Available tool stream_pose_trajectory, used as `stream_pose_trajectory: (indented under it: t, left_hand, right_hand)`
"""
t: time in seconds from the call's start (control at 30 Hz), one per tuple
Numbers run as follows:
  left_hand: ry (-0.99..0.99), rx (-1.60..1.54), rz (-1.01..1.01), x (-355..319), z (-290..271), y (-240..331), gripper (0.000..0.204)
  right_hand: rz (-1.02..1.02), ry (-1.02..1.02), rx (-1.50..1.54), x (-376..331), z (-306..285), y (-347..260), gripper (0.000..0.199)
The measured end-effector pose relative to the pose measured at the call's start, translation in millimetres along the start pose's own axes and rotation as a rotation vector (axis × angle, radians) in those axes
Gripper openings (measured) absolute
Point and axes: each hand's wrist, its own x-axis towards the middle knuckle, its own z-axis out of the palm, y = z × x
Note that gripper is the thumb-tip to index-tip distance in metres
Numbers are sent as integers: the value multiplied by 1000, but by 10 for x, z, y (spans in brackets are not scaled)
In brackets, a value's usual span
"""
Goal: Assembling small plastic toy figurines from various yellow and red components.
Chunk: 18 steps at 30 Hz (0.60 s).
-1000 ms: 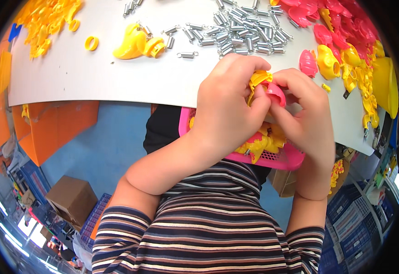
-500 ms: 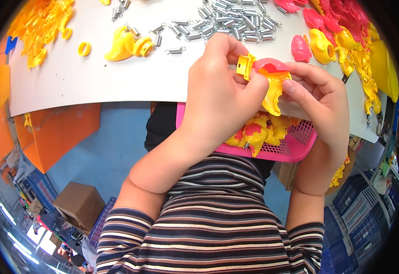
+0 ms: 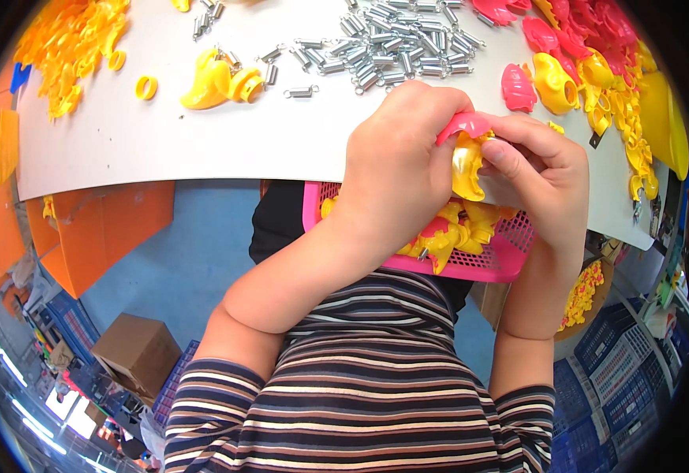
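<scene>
Above the table's near edge, both hands are closed around a small yellow-and-pink plastic toy part. Its curved yellow shell hangs downward, and a pink shell piece sits on top. My left hand wraps the part from the left, its fingertips hidden behind the back of the hand. From the other side, my right hand pinches it between thumb and fingers. Directly below, a pink mesh basket holds several yellow-and-pink parts, partly covered by my left wrist.
Metal springs lie piled at the table's back middle. Yellow parts are heaped at far left, pink shells and yellow shells at right. A yellow duck-like part and ring lie left of the springs. A cardboard box stands below left.
My left hand has shifted right and slightly down, closer to my right hand. The toy part has turned, and the square yellow piece by my left fingers is now out of sight.
</scene>
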Motion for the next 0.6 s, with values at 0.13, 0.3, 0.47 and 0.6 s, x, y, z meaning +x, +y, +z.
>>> stream_pose_trajectory:
  t: [0.13, 0.3, 0.47, 0.6]
  left_hand:
    - [32, 22, 5, -14, 34, 14, 20]
    - [-32, 117, -7, 15, 40, 94, 21]
    - [-106, 286, -35, 34, 11, 115, 18]
    - [-218, 203, -46, 91, -114, 98, 25]
  right_hand:
    - [-16, 8, 2, 4, -6, 12, 18]
    - [-2, -1, 36, -1, -40, 70, 17]
    - [34, 10, 108, 4, 7, 92, 19]
    - [-12, -13, 77, 2, -28, 60, 22]
